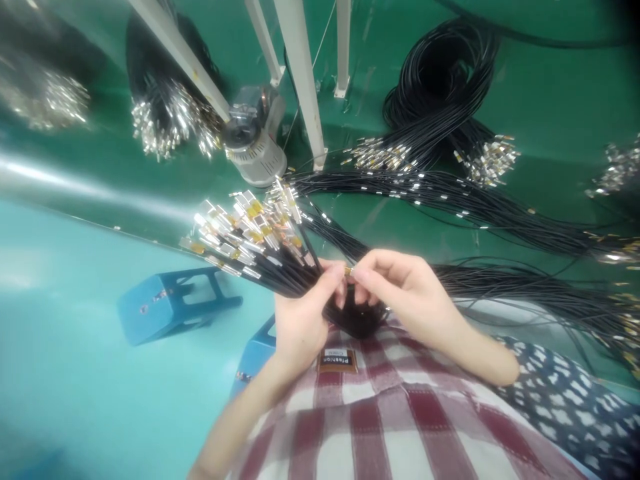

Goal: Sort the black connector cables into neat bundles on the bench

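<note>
My left hand [300, 313] is wrapped round a thick bundle of thin black cables [280, 270] whose metal connector ends [240, 233] fan out up and to the left. My right hand [400, 290] pinches a small gold-tipped connector [349, 271] between thumb and fingertips, right at the left hand's fingertips. Both hands sit just above my lap, over a red and white checked cloth [380, 413]. The cables run on to the right across the green surface [550, 100].
Coils of black cable [440, 73] with silver connector ends [487, 160] lie at the upper right and upper left [170, 120]. White frame legs [303, 80] and a grey round device [255, 143] stand at top centre. A blue stool [170, 303] lies on the teal floor, left.
</note>
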Demonstrator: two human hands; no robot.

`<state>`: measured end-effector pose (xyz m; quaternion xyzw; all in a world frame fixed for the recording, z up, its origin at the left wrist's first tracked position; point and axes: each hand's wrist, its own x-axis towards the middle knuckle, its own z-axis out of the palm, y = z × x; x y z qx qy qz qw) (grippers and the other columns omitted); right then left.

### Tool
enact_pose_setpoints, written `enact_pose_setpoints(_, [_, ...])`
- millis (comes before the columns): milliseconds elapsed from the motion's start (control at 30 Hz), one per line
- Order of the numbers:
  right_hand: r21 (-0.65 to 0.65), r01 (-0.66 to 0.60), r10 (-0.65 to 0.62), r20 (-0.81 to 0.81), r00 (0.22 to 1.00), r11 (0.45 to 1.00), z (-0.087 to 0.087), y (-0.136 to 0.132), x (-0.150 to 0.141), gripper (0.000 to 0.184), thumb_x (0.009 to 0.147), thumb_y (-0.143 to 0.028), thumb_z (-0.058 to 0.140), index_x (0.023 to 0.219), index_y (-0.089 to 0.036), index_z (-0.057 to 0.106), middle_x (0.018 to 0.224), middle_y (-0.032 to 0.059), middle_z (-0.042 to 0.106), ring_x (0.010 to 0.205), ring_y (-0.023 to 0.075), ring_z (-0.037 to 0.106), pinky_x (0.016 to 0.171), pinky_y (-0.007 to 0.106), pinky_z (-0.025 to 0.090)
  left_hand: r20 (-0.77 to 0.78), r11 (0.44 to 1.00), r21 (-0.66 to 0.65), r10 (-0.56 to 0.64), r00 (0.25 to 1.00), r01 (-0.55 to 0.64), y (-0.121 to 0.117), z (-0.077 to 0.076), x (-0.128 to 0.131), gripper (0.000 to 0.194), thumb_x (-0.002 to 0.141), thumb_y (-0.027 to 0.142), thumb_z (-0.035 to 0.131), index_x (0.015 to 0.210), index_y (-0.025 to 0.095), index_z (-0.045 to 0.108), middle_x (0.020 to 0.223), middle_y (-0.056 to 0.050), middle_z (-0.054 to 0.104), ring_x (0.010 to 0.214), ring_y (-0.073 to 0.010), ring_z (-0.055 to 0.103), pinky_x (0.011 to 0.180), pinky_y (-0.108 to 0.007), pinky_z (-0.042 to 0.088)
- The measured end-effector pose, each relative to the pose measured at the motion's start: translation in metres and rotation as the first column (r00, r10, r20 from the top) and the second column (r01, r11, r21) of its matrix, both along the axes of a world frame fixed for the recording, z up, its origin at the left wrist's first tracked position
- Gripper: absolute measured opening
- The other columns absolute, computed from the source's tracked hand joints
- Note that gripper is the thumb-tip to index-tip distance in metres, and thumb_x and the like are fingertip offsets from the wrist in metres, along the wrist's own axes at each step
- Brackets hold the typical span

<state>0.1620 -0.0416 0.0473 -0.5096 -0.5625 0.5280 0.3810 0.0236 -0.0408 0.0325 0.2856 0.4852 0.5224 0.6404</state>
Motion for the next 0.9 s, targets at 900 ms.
enact_pose_setpoints(900, [0.104, -0.121, 0.100, 0.193, 0.976, 0.987, -0.007, -0.002, 0.009, 0.015, 0.098, -0.027, 0.047, 0.096, -0.020, 0.060, 0.069, -0.0035, 0.064, 0.061, 0.0097, 0.059, 0.062, 0.021, 0.043, 0.101, 0.997, -0.075, -0.016, 0.995, 0.024, 0.005, 0.000, -0.004, 0.013, 0.080, 0.017, 0.068, 0.068, 0.015, 0.062, 0.054, 0.003, 0.051, 0.051, -0.0090, 0.048, 0.052, -0.024, 0.039])
